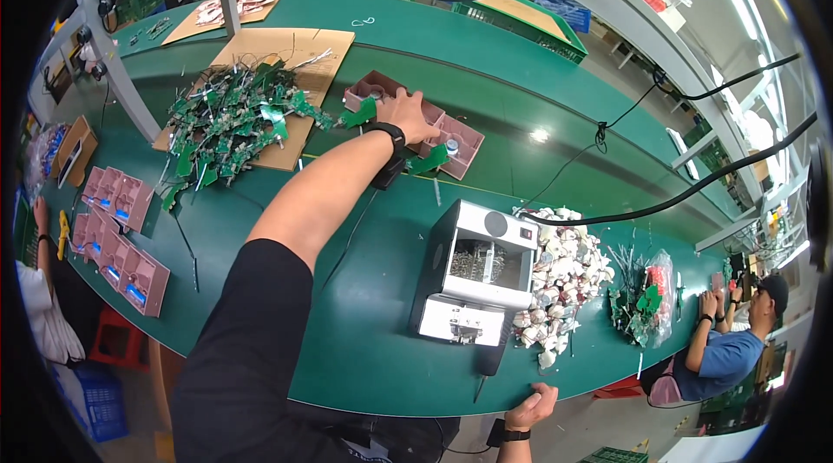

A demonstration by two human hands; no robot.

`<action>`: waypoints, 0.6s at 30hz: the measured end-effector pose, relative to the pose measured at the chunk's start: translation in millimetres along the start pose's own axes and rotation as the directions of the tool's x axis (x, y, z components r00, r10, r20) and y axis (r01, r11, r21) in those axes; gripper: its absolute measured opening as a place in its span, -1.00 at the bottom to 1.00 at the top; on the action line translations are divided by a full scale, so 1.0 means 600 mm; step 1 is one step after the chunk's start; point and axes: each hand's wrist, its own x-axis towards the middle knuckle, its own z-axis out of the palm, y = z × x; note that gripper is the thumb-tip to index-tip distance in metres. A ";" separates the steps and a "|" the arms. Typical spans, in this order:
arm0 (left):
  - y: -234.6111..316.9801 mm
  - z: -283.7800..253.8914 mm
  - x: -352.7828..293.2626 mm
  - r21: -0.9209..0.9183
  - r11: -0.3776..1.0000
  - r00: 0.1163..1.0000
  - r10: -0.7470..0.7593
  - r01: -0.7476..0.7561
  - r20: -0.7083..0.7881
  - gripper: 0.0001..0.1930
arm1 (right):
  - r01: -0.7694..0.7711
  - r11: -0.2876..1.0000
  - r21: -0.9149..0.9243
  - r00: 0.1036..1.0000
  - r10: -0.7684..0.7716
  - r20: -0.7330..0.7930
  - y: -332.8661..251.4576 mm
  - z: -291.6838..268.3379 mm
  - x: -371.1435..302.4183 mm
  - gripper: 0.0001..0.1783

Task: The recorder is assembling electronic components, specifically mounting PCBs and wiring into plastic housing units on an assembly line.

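Note:
My left hand point(403, 118) reaches to the far middle of the green table, fingers curled down over a pink compartment box point(460, 144). It appears to grip the box's middle; the fingertips are partly hidden. Green circuit boards stick out on either side, one board point(357, 113) left of the hand and another board point(428, 159) below it. A round metallic part point(451, 147) sits in the right compartment. My right hand point(532, 408) hangs at the table's near edge, curled into a loose fist; whatever may be inside it is hidden.
A white and black machine point(479, 259) stands mid-table beside a heap of white wired parts point(568, 268). Tangled circuit boards point(234, 120) pile on cardboard at left. More pink boxes point(143, 281) lie near left. Black cables point(694, 190) hang across the right. A co-worker point(729, 354) sits at right.

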 end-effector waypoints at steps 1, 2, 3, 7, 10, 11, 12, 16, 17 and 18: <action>0.012 0.005 0.002 -0.004 1.000 1.000 0.006 -0.006 -0.003 0.01 | 0.005 1.000 -0.001 1.000 -0.005 0.001 -0.001 -0.001 0.000 -0.60; 0.024 0.006 0.002 -0.005 0.999 0.999 -0.043 0.043 -0.019 0.01 | 0.004 1.000 -0.005 1.000 -0.004 -0.007 -0.003 -0.002 0.001 -0.60; 0.036 0.008 0.001 -0.007 0.996 0.995 -0.093 0.093 -0.036 0.00 | 0.006 1.000 -0.001 1.000 -0.006 -0.013 -0.004 -0.002 0.003 -0.63; 0.071 0.030 -0.005 -0.042 0.988 0.982 -0.154 0.150 -0.112 -0.09 | 0.022 1.000 0.017 1.000 -0.021 -0.020 -0.001 0.003 0.004 -0.65; 0.074 0.036 -0.031 -0.116 0.993 0.975 -0.020 -0.006 -0.222 -0.19 | 0.024 1.000 0.011 1.000 -0.024 -0.021 0.008 -0.001 0.000 -0.60; 0.072 0.035 -0.048 -0.160 0.974 0.945 0.107 -0.163 -0.310 -0.25 | 0.030 1.000 0.005 0.999 -0.030 -0.021 0.010 -0.002 0.001 -0.61; 0.063 0.031 -0.069 -0.183 0.932 0.890 0.221 -0.314 -0.400 -0.30 | 0.038 0.999 0.006 0.999 -0.038 -0.016 0.008 0.001 0.003 -0.62; 0.009 -0.072 -0.259 -0.410 0.759 0.862 0.469 -0.505 -0.194 -0.50 | 0.043 0.999 0.012 0.998 -0.042 -0.045 0.008 0.008 0.005 -0.68; -0.020 -0.102 -0.315 -0.422 0.758 0.865 0.471 -0.498 -0.174 -0.53 | 0.051 0.999 0.021 0.998 -0.049 -0.049 0.009 0.010 0.004 -0.71; -0.053 -0.129 -0.372 -0.432 0.761 0.871 0.467 -0.484 -0.153 -0.56 | 0.056 0.997 0.043 0.998 -0.055 -0.035 0.008 0.013 0.001 -0.71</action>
